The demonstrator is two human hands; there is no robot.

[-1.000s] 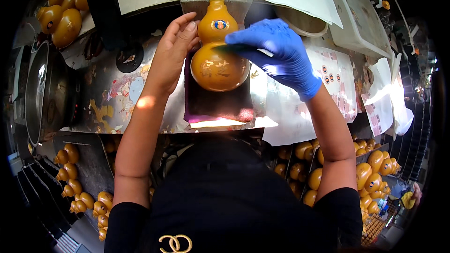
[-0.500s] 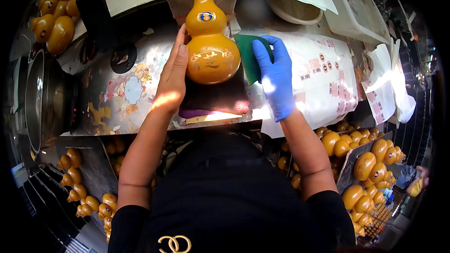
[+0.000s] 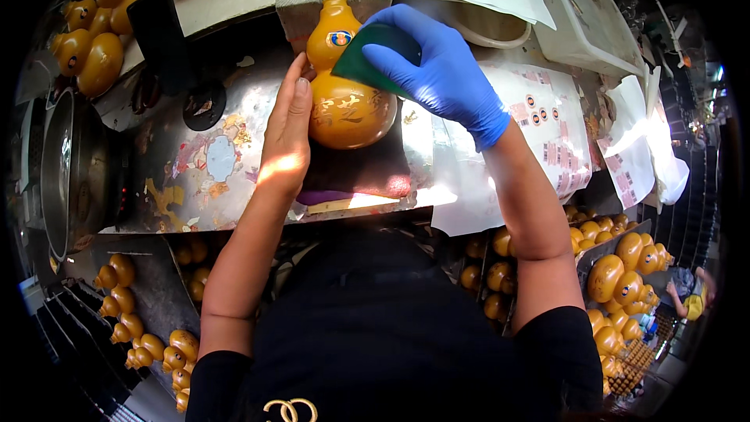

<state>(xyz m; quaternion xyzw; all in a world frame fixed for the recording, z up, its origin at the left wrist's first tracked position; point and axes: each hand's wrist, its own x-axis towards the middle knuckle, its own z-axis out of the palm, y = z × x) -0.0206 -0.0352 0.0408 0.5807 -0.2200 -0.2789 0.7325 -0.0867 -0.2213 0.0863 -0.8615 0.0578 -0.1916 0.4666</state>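
Note:
A glossy amber gourd-shaped bottle (image 3: 351, 119) lies with its neck pointing away from me, on a grey cloth rest (image 3: 298, 9) and a dark pad (image 3: 355, 170). Gold-toned lettering marks its lower bulb, and a small round label sits on the upper one. Bare, with fingers extended, my left hand (image 3: 287, 129) lies along the bottle's left side. In a blue glove, my right hand (image 3: 437, 70) grips a dark green scouring pad (image 3: 376, 59) over the bottle's right side at the waist. The pad covers part of both bulbs.
A black phone-like slab (image 3: 160, 27) and a metal pan (image 3: 72, 172) stand at left. Label sheets (image 3: 547, 133) cover the bench's right side. Behind are a round bowl (image 3: 496, 27) and a pale plastic bin (image 3: 594, 27). More gourd bottles (image 3: 101, 62) fill the far left and both lower sides.
My right hand has moved left and away from me, bringing the green pad from beside the bottle onto its waist. My left hand stays at the bottle's side.

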